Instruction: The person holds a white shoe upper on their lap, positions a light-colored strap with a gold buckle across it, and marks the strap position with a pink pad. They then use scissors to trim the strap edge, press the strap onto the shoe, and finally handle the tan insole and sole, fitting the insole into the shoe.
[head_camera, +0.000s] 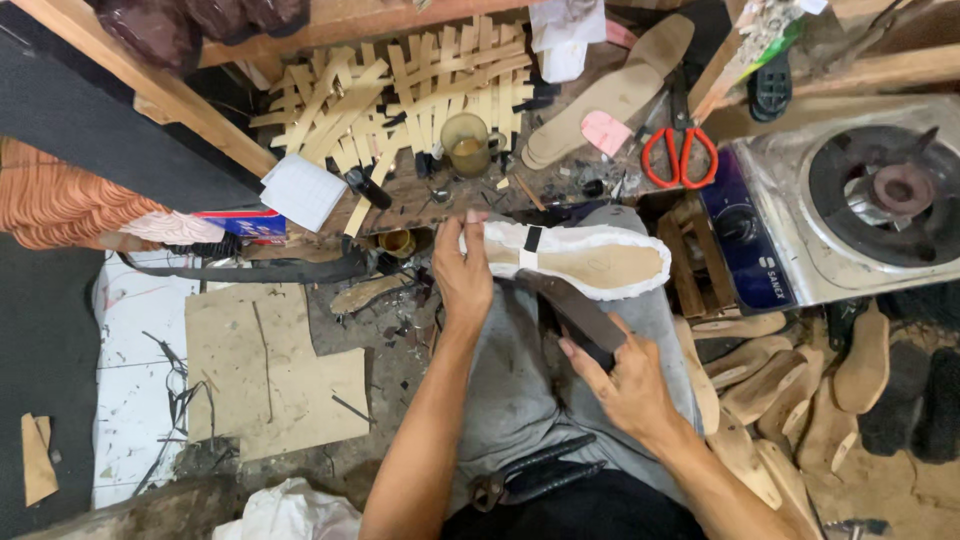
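On the lap, a shoe last (580, 262) already wrapped in white upper and insole, left hand (462, 272) pinching its end, right hand (620, 375) gripping a dark strap (575, 310); sole apparently still unattached.

Matt tan sole (600, 264) edged in rough white cloth; steel stove (800, 200) glossy.

workbench (440, 195): upper centre; strewn with wooden strips (400, 95), glass cup (466, 145), red-handled scissors (680, 150)
floor (130, 320): lower left; cardboard sheets (270, 365) laid flat
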